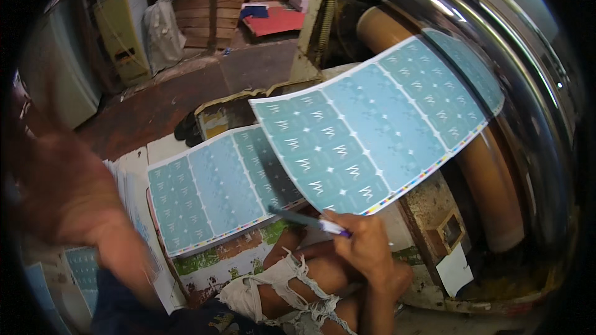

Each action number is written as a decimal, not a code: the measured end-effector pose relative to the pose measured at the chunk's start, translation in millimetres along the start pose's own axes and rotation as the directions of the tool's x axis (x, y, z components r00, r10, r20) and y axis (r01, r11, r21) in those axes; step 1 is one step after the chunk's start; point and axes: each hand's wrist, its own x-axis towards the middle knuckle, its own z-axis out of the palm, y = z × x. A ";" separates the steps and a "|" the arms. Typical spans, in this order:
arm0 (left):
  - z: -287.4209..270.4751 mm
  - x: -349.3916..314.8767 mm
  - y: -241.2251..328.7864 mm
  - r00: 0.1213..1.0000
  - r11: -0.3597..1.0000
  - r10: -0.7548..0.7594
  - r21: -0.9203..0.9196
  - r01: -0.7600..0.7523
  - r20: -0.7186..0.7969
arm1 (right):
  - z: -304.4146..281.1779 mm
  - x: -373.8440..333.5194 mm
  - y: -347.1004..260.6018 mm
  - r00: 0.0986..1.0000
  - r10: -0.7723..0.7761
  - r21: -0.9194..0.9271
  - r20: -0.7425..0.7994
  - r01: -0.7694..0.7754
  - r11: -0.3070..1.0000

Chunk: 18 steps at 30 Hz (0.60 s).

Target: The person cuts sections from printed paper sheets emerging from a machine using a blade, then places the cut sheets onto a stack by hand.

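My right hand point(365, 245) is closed round a knife point(335, 228) with a long, thin grey blade and a white-and-purple handle. Its fingers are at the lower corner of a printed sheet point(372, 130), teal and light blue, and seem to touch it. The sheet's far end curves against a shiny steel roller point(484, 31). Below the blade, a stack of matching sheets point(220, 183) lies to the left. My left hand point(81, 205) is raised at the left, smeared by motion; its fingers cannot be made out, nor whether it holds anything.
A brown roller point(496, 198) sits under the steel one. The machine's worn side frame point(434, 211) stands beside my bare knees. More printed sheets point(81, 273) lie at the lower left. Farther back are a yellowish cabinet point(124, 37), a white sack point(164, 31) and red sheets point(276, 23).
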 end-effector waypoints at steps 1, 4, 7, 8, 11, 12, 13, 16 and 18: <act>5.2 -5.0 -11.2 1.000 1.000 -0.016 0.001 0.016 0.024 | 0.4 -4.5 -9.0 1.000 0.009 0.002 -0.016 -0.009 1.000; 29.1 -34.5 -54.2 0.946 0.987 -0.153 0.083 0.134 0.287 | 22.9 -4.5 -22.7 0.989 -0.034 0.082 -0.146 0.046 0.996; 64.1 -105.6 -87.8 0.506 0.885 -0.424 0.224 0.409 0.751 | 39.5 -1.8 -44.3 0.970 -0.131 0.147 -0.204 0.163 0.976; 71.7 -139.5 -119.8 0.484 0.917 -0.317 0.133 0.377 0.815 | 46.5 2.6 -50.5 0.954 -0.199 0.251 -0.226 0.254 0.934; 70.9 -180.3 -175.3 0.385 0.893 -0.236 0.043 0.448 0.892 | 63.8 7.8 -70.3 0.952 -0.272 0.277 -0.139 0.301 0.913; 66.2 -179.5 -183.9 0.293 0.789 -0.312 0.076 0.609 0.904 | 65.0 9.3 -75.0 0.940 -0.309 0.262 -0.144 0.337 0.904; 66.1 -169.8 -181.9 0.293 0.707 -0.358 0.053 0.706 0.887 | 64.3 9.2 -77.5 0.949 -0.290 0.256 -0.126 0.313 0.915; 84.5 -142.6 -168.3 0.406 0.440 -0.443 -0.201 0.875 0.799 | 52.9 10.7 -79.7 0.958 -0.283 0.239 -0.053 0.287 0.928; 99.7 -114.4 -150.3 0.530 0.259 -0.504 -0.466 0.846 0.682 | 48.3 18.9 -85.4 0.934 -0.345 0.189 -0.096 0.358 0.915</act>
